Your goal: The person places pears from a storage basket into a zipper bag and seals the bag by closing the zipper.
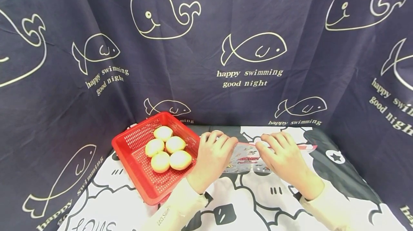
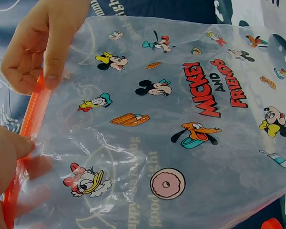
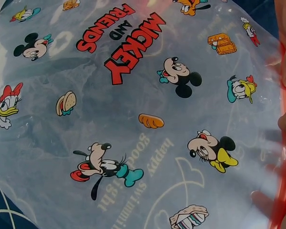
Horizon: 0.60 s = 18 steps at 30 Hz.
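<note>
A clear zip bag (image 1: 248,157) printed with cartoon characters and red "Mickey and Friends" lettering is held up above the cloth by its red zip edge (image 2: 31,112). My left hand (image 1: 214,155) pinches that edge on the left, thumb on the near face and fingers behind, visible through the film in the left wrist view. Farther right along the same edge, my right hand (image 1: 285,155) grips it with thumb and fingers. The bag's film hangs fairly flat, with the backdrop print showing through it. Nothing lies inside the bag.
Left of my hands stands a red perforated plastic basket (image 1: 137,184), close beside my left wrist. Several pale yellow round fruits (image 1: 180,160) sit in it. A black-and-white cartoon cloth (image 1: 235,195) covers the table. Dark blue curtains (image 1: 206,59) with whales and fish enclose the back and sides.
</note>
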Each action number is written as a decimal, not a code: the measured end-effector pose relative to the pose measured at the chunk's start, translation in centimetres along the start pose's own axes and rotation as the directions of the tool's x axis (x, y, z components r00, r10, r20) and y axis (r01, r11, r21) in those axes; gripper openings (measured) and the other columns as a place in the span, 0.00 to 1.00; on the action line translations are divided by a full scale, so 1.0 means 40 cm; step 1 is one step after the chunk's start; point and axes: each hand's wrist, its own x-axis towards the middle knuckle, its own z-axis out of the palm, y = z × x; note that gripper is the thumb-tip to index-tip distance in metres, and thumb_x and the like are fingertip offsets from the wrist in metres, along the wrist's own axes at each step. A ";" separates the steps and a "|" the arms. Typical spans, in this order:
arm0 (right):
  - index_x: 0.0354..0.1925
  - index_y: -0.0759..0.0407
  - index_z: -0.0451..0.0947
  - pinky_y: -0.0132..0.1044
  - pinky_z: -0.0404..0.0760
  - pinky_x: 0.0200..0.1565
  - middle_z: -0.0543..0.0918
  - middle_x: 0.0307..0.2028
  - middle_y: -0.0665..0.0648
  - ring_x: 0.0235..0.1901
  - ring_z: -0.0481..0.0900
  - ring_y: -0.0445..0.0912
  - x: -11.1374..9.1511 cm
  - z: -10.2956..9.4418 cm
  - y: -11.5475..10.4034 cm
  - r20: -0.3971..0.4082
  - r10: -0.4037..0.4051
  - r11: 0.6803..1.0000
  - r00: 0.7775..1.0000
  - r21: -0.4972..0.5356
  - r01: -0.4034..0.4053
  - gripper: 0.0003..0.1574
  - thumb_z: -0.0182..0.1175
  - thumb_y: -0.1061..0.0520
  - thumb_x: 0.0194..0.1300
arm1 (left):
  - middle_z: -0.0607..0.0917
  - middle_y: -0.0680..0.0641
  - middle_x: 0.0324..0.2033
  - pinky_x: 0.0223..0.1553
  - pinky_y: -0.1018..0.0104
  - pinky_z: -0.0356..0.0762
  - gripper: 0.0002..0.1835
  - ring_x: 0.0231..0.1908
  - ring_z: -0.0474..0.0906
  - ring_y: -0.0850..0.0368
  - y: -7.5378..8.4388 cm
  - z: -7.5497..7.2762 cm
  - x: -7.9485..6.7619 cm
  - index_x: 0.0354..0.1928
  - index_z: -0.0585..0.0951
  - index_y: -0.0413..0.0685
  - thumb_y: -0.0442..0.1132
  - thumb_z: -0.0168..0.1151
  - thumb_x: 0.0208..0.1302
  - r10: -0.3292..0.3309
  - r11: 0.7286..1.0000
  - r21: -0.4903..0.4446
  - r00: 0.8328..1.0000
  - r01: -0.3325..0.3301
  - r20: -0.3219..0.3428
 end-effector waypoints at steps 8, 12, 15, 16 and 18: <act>0.35 0.64 0.81 0.56 0.71 0.38 0.81 0.35 0.66 0.33 0.75 0.63 -0.003 0.001 -0.003 -0.042 -0.011 1.000 0.999 0.001 0.011 0.17 0.45 0.64 0.73 | 0.83 0.54 0.28 0.40 0.58 0.73 0.12 0.38 0.79 0.53 0.003 0.006 0.002 0.37 0.83 0.50 0.34 0.74 0.51 -0.004 1.000 -0.013 0.999 0.003 -0.036; 0.35 0.66 0.81 0.57 0.69 0.38 0.80 0.35 0.67 0.33 0.73 0.63 0.005 0.005 -0.005 -0.079 -0.012 1.000 0.997 -0.011 0.011 0.16 0.45 0.66 0.71 | 0.83 0.54 0.27 0.39 0.58 0.72 0.11 0.38 0.78 0.53 0.005 0.008 0.003 0.37 0.83 0.50 0.34 0.73 0.52 -0.008 0.999 -0.038 0.999 0.007 -0.034; 0.34 0.67 0.80 0.57 0.68 0.37 0.79 0.33 0.66 0.31 0.71 0.63 0.013 0.010 -0.007 -0.120 -0.001 1.000 0.993 -0.027 -0.002 0.15 0.46 0.67 0.70 | 0.83 0.54 0.28 0.39 0.58 0.73 0.11 0.38 0.78 0.53 0.007 0.010 0.004 0.38 0.83 0.50 0.35 0.73 0.52 -0.015 0.999 -0.044 0.999 0.014 -0.028; 0.33 0.66 0.80 0.57 0.67 0.37 0.78 0.32 0.66 0.30 0.70 0.62 0.015 0.011 -0.008 -0.134 0.005 0.999 0.991 -0.033 -0.009 0.15 0.47 0.67 0.69 | 0.84 0.54 0.28 0.39 0.58 0.73 0.11 0.38 0.78 0.53 0.009 0.010 0.003 0.38 0.83 0.50 0.35 0.74 0.52 -0.019 0.999 -0.047 0.999 0.017 -0.028; 0.32 0.66 0.80 0.58 0.65 0.37 0.77 0.31 0.65 0.29 0.69 0.61 0.018 0.014 -0.010 -0.157 0.018 0.999 0.987 -0.048 -0.025 0.13 0.48 0.67 0.67 | 0.84 0.54 0.27 0.40 0.58 0.73 0.11 0.38 0.78 0.53 0.012 0.011 0.004 0.38 0.84 0.50 0.35 0.74 0.52 -0.025 0.998 -0.051 0.999 0.023 -0.027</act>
